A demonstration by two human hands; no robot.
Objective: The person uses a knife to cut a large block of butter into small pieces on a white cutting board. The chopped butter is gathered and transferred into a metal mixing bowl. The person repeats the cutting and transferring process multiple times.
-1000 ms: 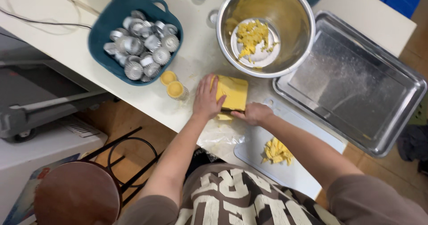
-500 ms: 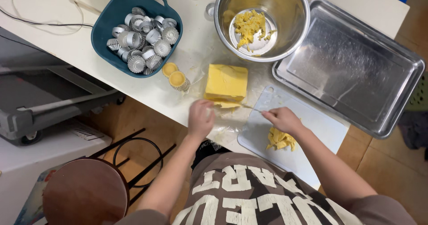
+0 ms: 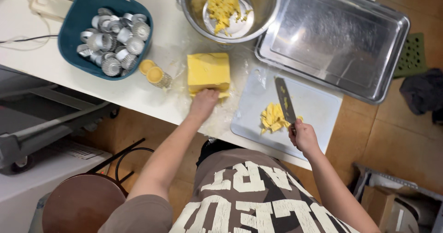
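Observation:
A large yellow butter block (image 3: 208, 71) lies on clear wrap on the white counter (image 3: 50, 62). My left hand (image 3: 203, 102) rests against the block's near edge, fingers on it. My right hand (image 3: 303, 136) is closed around the handle of a knife (image 3: 284, 99), whose blade lies over a pale cutting board (image 3: 310, 104). Beside the blade sits a small pile of cut butter pieces (image 3: 272, 118). More butter pieces lie on a small plate (image 3: 230, 16) inside a steel mixing bowl (image 3: 270, 2).
A teal basket (image 3: 76, 25) of several small fluted metal tart tins stands at the left. Two filled yellow tins (image 3: 154, 72) sit beside it. A large steel baking tray (image 3: 332, 39) lies at the right. A brown stool (image 3: 80, 203) stands below the counter.
My left hand moved back up to the butter block's near edge. My right hand carried the knife right, over the cutting board beside the cut pieces. The view shifted.

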